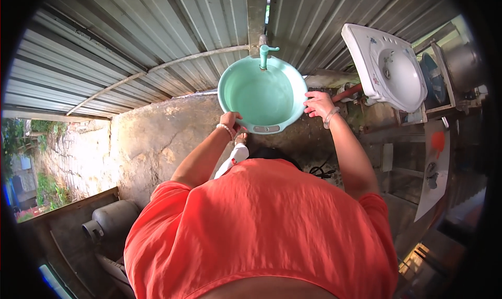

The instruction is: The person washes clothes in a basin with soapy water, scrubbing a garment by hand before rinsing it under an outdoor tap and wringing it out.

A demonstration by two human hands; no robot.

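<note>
A round mint-green plastic basin point(259, 128) is below a mint-green tap point(266, 52), whose spout overlaps its far rim. Clear water seems to lie in the basin; I cannot make out a stream from the spout. My left hand point(230, 122) grips the near-left rim, thumb on top and the other fingers partly hidden below. At the right side, my right hand point(318, 104) holds the rim with its fingertips, the fingers slightly apart. What bears the basin from underneath is hidden.
A white washbasin point(361, 63) with floral decoration stands to the right, beside a large metal pot point(460, 66). Corrugated metal sheeting point(130, 32) rises behind the tap, crossed by a thin pipe point(125, 79). A grey gas cylinder point(115, 220) lies at lower left. Dark cables point(321, 172) rest on the floor.
</note>
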